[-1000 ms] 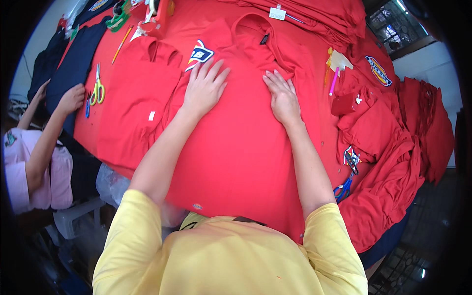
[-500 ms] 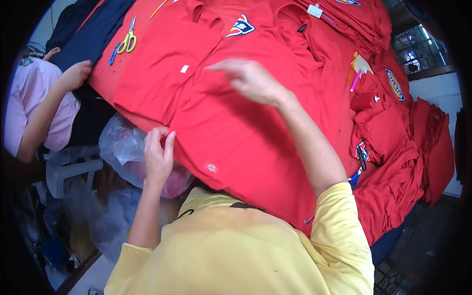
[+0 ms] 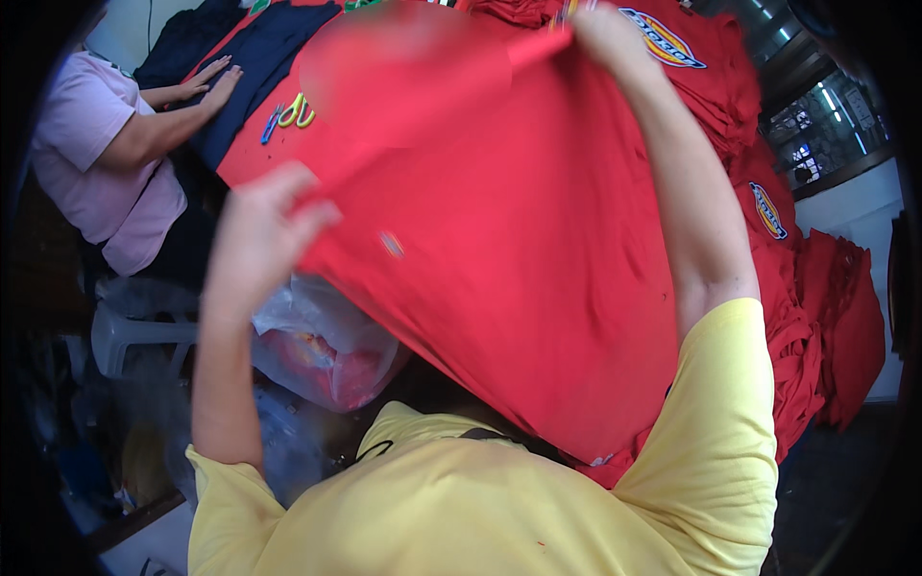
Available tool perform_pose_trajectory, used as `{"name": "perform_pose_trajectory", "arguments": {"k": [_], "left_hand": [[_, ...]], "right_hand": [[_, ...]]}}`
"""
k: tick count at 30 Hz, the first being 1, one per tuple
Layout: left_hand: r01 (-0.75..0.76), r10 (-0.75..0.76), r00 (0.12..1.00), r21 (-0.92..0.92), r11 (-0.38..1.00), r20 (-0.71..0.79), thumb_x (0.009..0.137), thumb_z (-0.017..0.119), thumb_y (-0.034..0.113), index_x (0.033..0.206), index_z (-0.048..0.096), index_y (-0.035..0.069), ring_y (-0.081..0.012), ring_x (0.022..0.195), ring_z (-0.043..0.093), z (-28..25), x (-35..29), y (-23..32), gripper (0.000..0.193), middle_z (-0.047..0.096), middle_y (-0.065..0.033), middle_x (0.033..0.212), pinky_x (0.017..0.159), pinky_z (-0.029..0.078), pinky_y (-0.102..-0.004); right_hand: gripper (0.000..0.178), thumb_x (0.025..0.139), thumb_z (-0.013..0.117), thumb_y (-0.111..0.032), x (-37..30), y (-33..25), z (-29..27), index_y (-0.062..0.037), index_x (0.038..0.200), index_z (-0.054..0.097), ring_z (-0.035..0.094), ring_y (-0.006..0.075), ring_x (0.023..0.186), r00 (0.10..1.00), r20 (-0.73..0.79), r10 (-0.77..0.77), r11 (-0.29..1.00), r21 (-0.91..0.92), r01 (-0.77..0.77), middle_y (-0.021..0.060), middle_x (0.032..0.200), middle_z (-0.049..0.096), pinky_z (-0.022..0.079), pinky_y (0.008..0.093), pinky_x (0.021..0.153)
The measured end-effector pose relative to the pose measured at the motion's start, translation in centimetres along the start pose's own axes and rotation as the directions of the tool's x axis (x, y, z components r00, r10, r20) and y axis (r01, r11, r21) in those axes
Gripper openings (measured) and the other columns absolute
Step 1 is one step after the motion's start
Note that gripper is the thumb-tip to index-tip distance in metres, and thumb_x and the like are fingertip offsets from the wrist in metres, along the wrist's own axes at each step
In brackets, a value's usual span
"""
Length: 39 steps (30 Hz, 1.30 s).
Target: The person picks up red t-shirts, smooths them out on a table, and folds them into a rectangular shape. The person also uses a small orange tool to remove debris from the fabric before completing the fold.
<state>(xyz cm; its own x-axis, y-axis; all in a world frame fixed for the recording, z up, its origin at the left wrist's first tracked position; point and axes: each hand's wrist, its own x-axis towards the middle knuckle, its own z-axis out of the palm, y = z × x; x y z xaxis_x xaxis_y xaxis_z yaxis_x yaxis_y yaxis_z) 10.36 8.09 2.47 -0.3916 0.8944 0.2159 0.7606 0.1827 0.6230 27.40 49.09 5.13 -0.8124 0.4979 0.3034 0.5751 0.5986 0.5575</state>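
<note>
A red T-shirt (image 3: 519,230) is stretched between my two hands, its far part lifted and smeared by motion. My left hand (image 3: 264,230) is blurred and closed on the shirt's left edge, near a small emblem (image 3: 391,243) on the cloth. Farther off and to the right, my right hand (image 3: 610,40) grips a raised fold of the shirt, its fingertips partly hidden. The shirt's near part lies along the table edge in front of my body.
Stacked red shirts (image 3: 711,110) fill the right side, some with large emblems. Yellow-handled scissors (image 3: 300,112) and a blue snipper (image 3: 273,125) lie at the far left. A co-worker in a pink shirt (image 3: 91,144) rests hands on dark cloth (image 3: 254,82). A clear plastic bag (image 3: 331,355) hangs below the edge.
My right hand has moved far and right and now grips the shirt. My left hand has moved up and left. The shirt has lifted off the table. The co-worker's hands have shifted farther away.
</note>
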Motion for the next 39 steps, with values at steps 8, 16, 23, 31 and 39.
{"name": "perform_pose_trajectory", "arguments": {"k": [8, 16, 23, 31, 39], "left_hand": [[-0.505, 0.391, 0.722, -0.049, 0.861, -0.572, 0.085, 0.071, 0.010, 0.110, 0.064, -0.004, -0.0201, 0.097, 0.066, -7.3, -2.1, 8.2, 0.030, 0.066, -0.0152, 0.104, 0.091, 0.051, -0.0345], [-0.775, 0.821, 0.559, -0.277, 0.568, 0.121, 0.075, 0.069, 0.012, 0.094, 0.061, 0.005, -0.0170, 0.069, 0.061, 7.7, -6.4, 13.0, 0.021, 0.057, -0.0032, 0.074, 0.090, 0.052, -0.0392], [-0.423, 0.740, 0.355, -0.608, 0.672, 0.571, 0.083, 0.067, 0.017, 0.108, 0.060, 0.002, -0.0301, 0.089, 0.064, 21.7, -12.8, 10.2, 0.030, 0.063, -0.0113, 0.090, 0.087, 0.050, -0.0412], [-0.317, 0.271, 0.908, 0.102, 0.943, 0.319, 0.098, 0.052, 0.024, 0.137, 0.053, 0.012, -0.0333, 0.140, 0.037, 21.2, -5.1, -2.0, 0.041, 0.046, -0.0117, 0.147, 0.115, 0.029, -0.0503], [-0.499, 0.404, 0.860, 0.350, 0.793, 0.311, 0.097, 0.053, 0.030, 0.147, 0.043, 0.017, -0.0258, 0.145, 0.030, 16.8, -4.0, -12.0, 0.054, 0.038, -0.0049, 0.155, 0.119, 0.012, -0.0549]], "right_hand": [[0.023, 0.089, 0.057, -0.017, -2.6, 8.3, -7.1, -0.0058, 0.104, 0.070, 0.070, 0.0265, 0.092, 0.716, -0.529, 0.456, 0.775, 0.631, -0.027, 0.0145, 0.101, 0.072, 0.054, 0.0367, 0.081], [0.026, 0.088, 0.058, -0.015, -19.7, 5.5, 8.4, -0.0054, 0.108, 0.072, 0.067, 0.0210, 0.103, 0.897, -0.025, 0.441, 0.416, 0.891, -0.180, 0.0103, 0.108, 0.071, 0.050, 0.0313, 0.091], [0.051, 0.082, 0.055, 0.002, -33.1, -0.3, 11.1, -0.0160, 0.129, 0.063, 0.047, 0.0364, 0.131, 0.852, 0.452, 0.263, 0.708, 0.509, -0.489, 0.0113, 0.142, 0.052, 0.034, 0.0484, 0.113], [0.055, 0.095, 0.056, -0.027, -37.7, -20.4, -1.2, -0.0089, 0.145, 0.044, 0.029, 0.0351, 0.144, 0.887, 0.284, 0.364, 0.637, 0.619, -0.459, 0.0170, 0.153, 0.036, 0.022, 0.0575, 0.116], [0.067, 0.097, 0.054, -0.037, -45.6, -20.5, -1.9, -0.0065, 0.152, 0.032, 0.022, 0.0342, 0.148, 0.676, 0.466, 0.571, 0.624, 0.289, -0.726, 0.0160, 0.159, 0.027, 0.014, 0.0546, 0.119]]}}
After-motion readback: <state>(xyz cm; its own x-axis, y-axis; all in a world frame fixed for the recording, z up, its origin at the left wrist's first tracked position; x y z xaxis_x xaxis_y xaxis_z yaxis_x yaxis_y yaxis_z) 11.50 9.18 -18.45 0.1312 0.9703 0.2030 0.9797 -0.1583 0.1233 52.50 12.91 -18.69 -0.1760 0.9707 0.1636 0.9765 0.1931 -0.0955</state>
